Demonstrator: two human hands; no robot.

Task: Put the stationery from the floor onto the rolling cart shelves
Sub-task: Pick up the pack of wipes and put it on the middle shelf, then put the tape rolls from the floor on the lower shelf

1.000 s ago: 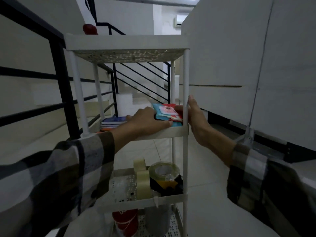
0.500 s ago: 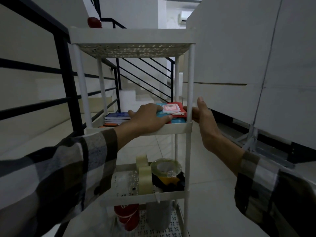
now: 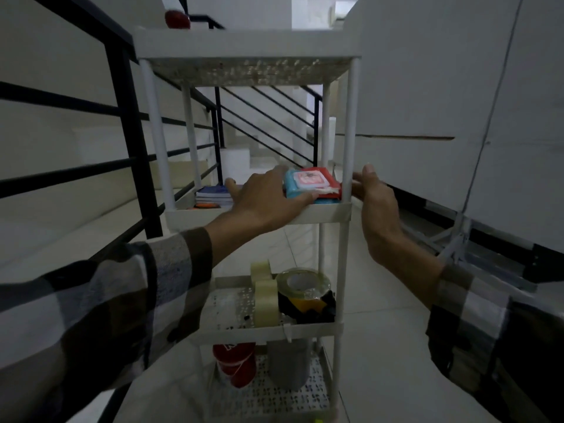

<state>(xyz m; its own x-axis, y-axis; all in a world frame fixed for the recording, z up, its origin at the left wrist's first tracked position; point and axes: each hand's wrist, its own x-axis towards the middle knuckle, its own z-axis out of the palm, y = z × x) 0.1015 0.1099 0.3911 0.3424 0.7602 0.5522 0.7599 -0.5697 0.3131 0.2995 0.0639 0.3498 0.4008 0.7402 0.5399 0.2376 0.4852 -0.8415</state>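
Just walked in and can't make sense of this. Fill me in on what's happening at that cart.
A person is stocking a white rolling cart. The left hand rests on a red and blue packet stack on the second shelf, while the right hand, open, flanks the corner post. Notebooks lie further back; tape rolls sit one shelf lower.

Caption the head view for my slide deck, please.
Both hands steady a small stack on the cart's second shelf.
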